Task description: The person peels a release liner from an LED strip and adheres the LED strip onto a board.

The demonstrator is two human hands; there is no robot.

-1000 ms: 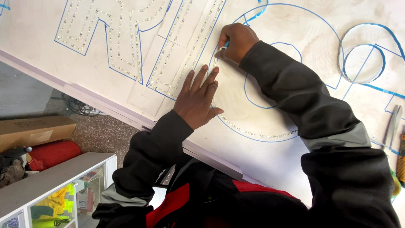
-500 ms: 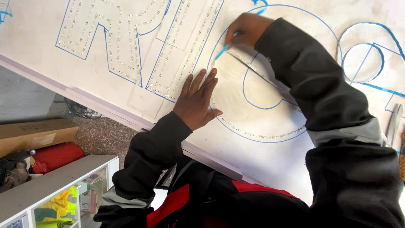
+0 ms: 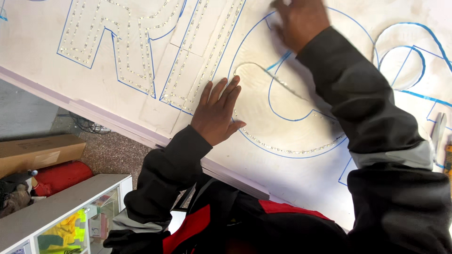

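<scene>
White sign board (image 3: 292, 178) fills the worktop. My right hand (image 3: 301, 21) has moved from the ring's left edge to the top centre of the frame, drawing the light strip (image 3: 282, 84) across the blue-outlined ring (image 3: 301, 153); its grip: cannot tell, blurred. My left hand (image 3: 216, 113) stays flat, released, at frame centre, pinning the board.

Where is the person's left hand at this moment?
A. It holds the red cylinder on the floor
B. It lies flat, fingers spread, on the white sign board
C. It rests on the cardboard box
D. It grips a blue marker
B: the left hand lies palm down with fingers spread on the white sign board, beside the round blue-outlined letter.
</scene>
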